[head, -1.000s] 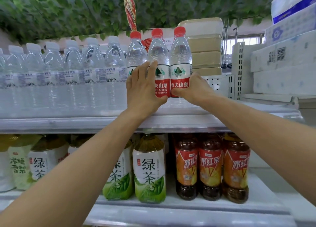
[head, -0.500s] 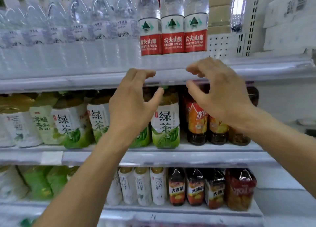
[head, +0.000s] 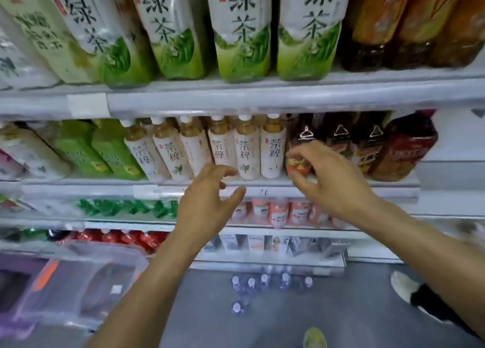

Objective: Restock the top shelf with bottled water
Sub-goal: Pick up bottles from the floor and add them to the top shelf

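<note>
Several water bottles (head: 263, 282) stand on the grey floor in front of the lowest shelf, seen from above with white caps; one stands apart, nearer me. My left hand (head: 210, 203) hangs in the air before the middle shelves, fingers loosely spread and holding nothing. My right hand (head: 328, 179) is to its right at about the same height, fingers loosely curled and empty. Both hands are well above the bottles on the floor. The top shelf is out of view.
Shelves run across the view: green tea bottles (head: 244, 30) at the top, pale tea bottles (head: 246, 151) and dark drinks (head: 367, 143) below, smaller packs lower down. A translucent plastic crate (head: 78, 287) sits on the floor at left. A shoe (head: 404, 287) shows at right.
My hands let go of the red-labelled water bottles on the top shelf and came down empty. The view has tilted down past the lower shelves to the floor.
</note>
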Motion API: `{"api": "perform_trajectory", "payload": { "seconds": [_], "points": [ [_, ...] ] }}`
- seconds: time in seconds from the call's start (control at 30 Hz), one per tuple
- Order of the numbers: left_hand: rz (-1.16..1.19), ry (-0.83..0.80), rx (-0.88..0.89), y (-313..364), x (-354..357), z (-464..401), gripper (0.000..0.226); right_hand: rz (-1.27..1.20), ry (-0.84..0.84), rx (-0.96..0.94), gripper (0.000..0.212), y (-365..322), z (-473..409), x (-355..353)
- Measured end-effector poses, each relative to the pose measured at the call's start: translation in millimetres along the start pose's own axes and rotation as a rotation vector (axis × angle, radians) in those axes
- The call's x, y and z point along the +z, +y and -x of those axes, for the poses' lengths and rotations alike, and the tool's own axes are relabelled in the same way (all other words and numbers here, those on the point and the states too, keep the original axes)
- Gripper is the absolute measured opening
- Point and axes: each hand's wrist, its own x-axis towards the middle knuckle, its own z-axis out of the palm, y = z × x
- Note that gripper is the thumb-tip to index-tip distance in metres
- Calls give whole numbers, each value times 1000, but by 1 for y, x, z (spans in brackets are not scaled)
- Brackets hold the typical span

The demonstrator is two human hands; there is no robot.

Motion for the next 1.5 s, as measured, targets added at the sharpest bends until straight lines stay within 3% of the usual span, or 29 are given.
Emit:
{"api": "perform_trajectory", "payload": {
  "seconds": [0.17,0.47,0.57,0.63,0.83,1.03,1.13,1.23,1.5],
  "points": [
    [123,-177,-272,-75,67,44,27,-85,-250,165,25,32,39,93],
    [250,-381,-878,-217,242,159,25,-164,-768,418,24,110,139,331],
    [221,-489,-993,-265,303,188,21,-104,-889,437,29,139,168,399],
    [210,-518,-1012,-295,340,202,33,-73,-970,440,34,159,180,442],
    [184,-548,-1041,-386,442,228,64,62,-989,362,53,207,200,572],
    [135,-532,-949,-448,510,244,93,340,-831,-102,65,232,179,660],
    [132,-514,-914,-468,540,257,99,416,-901,-186,77,247,173,696],
    [223,-401,-935,-484,567,264,97,396,-894,-161,73,261,172,718],
    [338,-244,-993,-484,576,258,60,350,-795,-175,58,266,166,730]
  ]
}}
